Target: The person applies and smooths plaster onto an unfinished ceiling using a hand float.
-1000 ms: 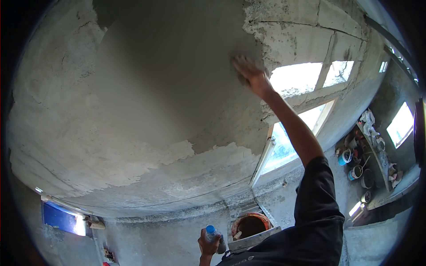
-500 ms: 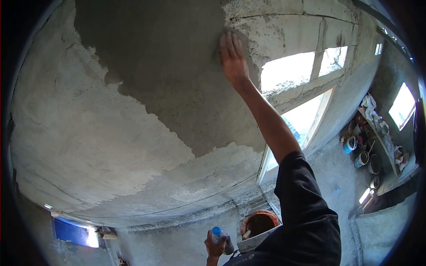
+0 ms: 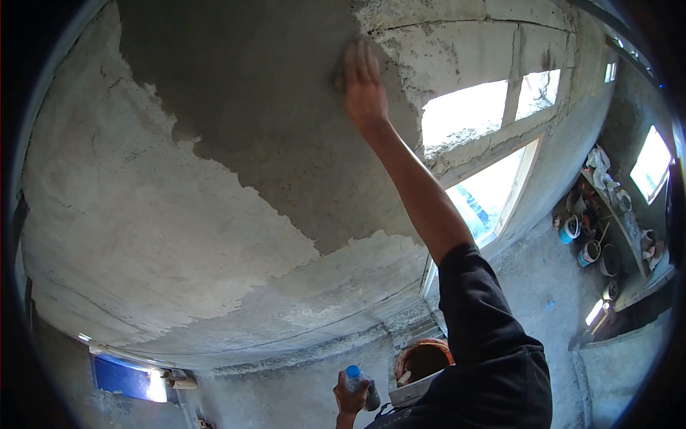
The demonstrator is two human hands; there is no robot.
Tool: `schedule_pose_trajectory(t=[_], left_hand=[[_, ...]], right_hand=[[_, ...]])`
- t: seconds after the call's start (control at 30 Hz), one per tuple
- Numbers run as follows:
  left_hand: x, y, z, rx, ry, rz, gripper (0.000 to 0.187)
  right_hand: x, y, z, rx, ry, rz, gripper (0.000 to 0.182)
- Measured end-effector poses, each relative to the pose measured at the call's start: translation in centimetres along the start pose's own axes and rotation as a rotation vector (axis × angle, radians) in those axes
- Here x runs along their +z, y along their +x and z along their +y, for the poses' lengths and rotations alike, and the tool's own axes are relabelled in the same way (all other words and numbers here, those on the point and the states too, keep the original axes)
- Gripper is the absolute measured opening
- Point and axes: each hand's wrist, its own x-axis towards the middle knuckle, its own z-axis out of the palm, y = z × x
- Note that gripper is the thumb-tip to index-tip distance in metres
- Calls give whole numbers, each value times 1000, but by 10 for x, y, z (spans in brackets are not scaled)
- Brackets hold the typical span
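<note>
My right hand [image 3: 366, 89] reaches up to the plastered wall [image 3: 279, 107], fingers together and pressed toward the dark, damp-looking patch of plaster near its right border. A dark edge shows beside the palm, so something seems to lie under it, but I cannot make out what. Low in the view, my left hand [image 3: 346, 395] is closed around a clear plastic bottle [image 3: 355, 382] with a blue cap. The bottle is upright, and its contents are hard to see. Just right of it stands an orange-rimmed bucket [image 3: 444, 348] with dark material inside.
Window openings [image 3: 464, 114] with rough edges break the wall at right. Several buckets [image 3: 569, 229] stand on the floor by a cluttered shelf [image 3: 618, 214] at far right. A blue panel [image 3: 118, 375] is at the lower left.
My right hand has slid a little left and up along the damp plaster. My left hand still holds the bottle, and the view has shifted slightly.
</note>
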Motion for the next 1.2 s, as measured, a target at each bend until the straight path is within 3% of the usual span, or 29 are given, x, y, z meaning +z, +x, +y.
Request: schedule_pose_trajectory(t=[0.07, 0.1, 0.17, 0.3, 0.37, 0.47, 0.5, 0.57, 0.63, 0.67, 0.73, 0.87, 0.93, 1.03, 1.2], left_hand=[[1, 0, 1, 26, 5, 14, 47], [1, 0, -2, 19, -13, 8, 46], [4, -1, -3, 13, -38, 2, 46], [2, -2, -1, -8, 4, -28, 46], [2, -3, -2, -19, 42, -36, 46], [5, -2, -6, -16, -18, -25, 45], [6, -3, -7, -16, -2, -26, 45], [6, 0, -5, -10, 12, -25, 46], [5, -1, 2, -2, 10, -33, 47], [6, -1, 1, 3, 9, -32, 47], [8, -5, -5, 43, -10, 7, 48], [8, -5, -9, 0, 11, -34, 49], [4, -5, 1, -21, 1, -30, 49], [4, -5, -5, -22, 57, -25, 49], [1, -7, 5, -45, 52, -52, 48]], right_hand=[[-21, -34, 0, 256, 27, -100, 56], [-23, -49, 1, 254, 28, -99, 56], [-31, -62, 0, 439, 129, -275, 55], [-42, 1, -19, 392, 308, -48, 54], [-24, 40, -24, 197, 203, 44, 52], [-3, 44, -27, 111, 84, 75, 52], [-4, 30, -27, 114, 84, 74, 52], [-16, -21, -26, 324, 188, -88, 53], [-14, -75, -19, 331, 115, -100, 56], [-19, -81, -20, 329, 114, -95, 56], [-23, -87, -21, 520, 242, -132, 57], [-33, 2, -34, 455, 316, 36, 56], [-21, 31, -34, 289, 265, 109, 57], [-13, 19, -32, 221, 306, 37, 52], [-51, -74, -37, 200, 372, -244, 46]])
